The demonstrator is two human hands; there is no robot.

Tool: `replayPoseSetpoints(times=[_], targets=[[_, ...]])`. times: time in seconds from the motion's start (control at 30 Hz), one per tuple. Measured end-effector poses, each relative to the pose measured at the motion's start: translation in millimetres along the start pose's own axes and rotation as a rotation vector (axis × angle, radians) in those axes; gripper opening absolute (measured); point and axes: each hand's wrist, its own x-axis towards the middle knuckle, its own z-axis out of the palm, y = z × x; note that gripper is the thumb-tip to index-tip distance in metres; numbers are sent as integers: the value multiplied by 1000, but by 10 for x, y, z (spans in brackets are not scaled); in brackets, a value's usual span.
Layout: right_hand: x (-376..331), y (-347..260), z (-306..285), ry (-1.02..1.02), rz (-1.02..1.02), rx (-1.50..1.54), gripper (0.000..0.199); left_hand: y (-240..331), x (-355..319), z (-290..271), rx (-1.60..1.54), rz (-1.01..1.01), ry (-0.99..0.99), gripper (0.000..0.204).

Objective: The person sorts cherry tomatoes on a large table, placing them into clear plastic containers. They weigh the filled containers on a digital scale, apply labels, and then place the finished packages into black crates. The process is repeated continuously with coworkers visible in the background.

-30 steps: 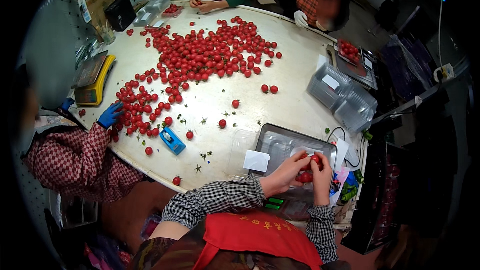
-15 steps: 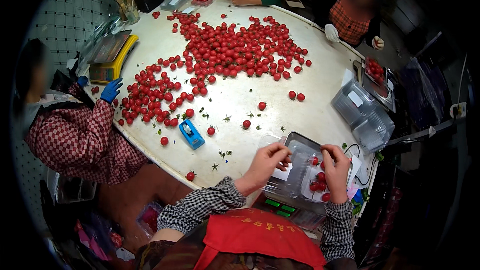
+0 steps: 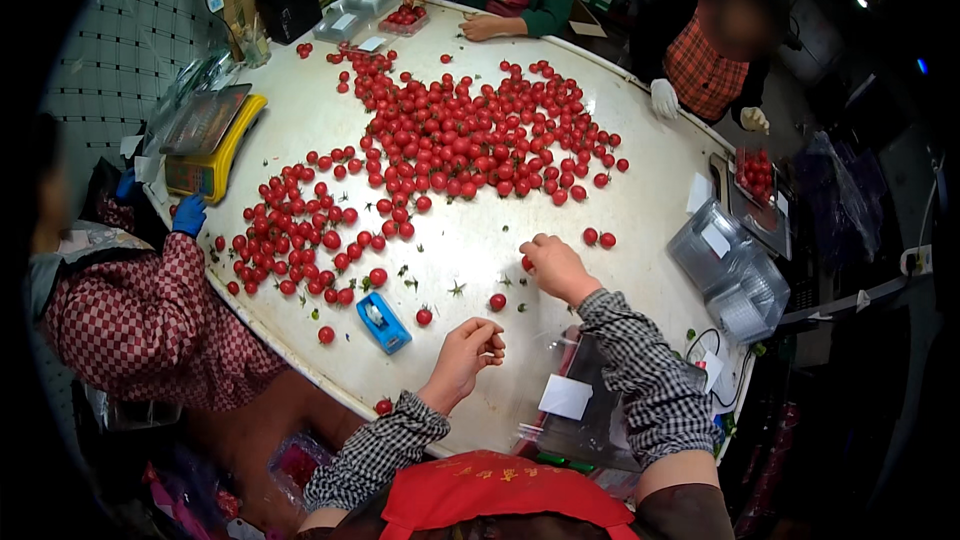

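A white round table (image 3: pixel 640 180) holds a wide spread of red cherry tomatoes (image 3: pixel 450 140). My right hand (image 3: pixel 555 265) reaches forward over the table, its fingertips closed on one cherry tomato (image 3: pixel 527 263). My left hand (image 3: pixel 465 355) rests nearer the front edge with its fingers curled and nothing showing in it. Loose tomatoes (image 3: pixel 497 301) lie between the two hands. A clear plastic container with a white label (image 3: pixel 590 410) sits under my right forearm at the table's front edge.
A blue tape dispenser (image 3: pixel 383 322) lies left of my left hand. A yellow scale (image 3: pixel 215 140) stands at the far left. Stacked clear containers (image 3: pixel 730 270) sit at the right. Three other people work around the table; one wears a blue glove (image 3: pixel 188 213).
Both hands have left the clear container. My right hand has gone forward to a loose tomato, and my left hand has drawn back onto the table surface.
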Motion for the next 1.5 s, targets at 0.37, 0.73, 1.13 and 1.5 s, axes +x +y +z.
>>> replayPoseSetpoints(times=[0.37, 0.73, 1.13, 1.5], targets=[[168, -150, 20, -81, -142, 434, 28, 104, 619, -228, -222, 25, 43, 46], [-174, 1550, 294, 131, 553, -192, 22, -55, 733, -270, -132, -24, 70, 29], [-324, 745, -421, -123, 238, 975, 24, 143, 1001, 258, -177, -95, -149, 45], [56, 1654, 332, 113, 536, 100, 32, -126, 1177, -102, -117, -54, -170, 22]])
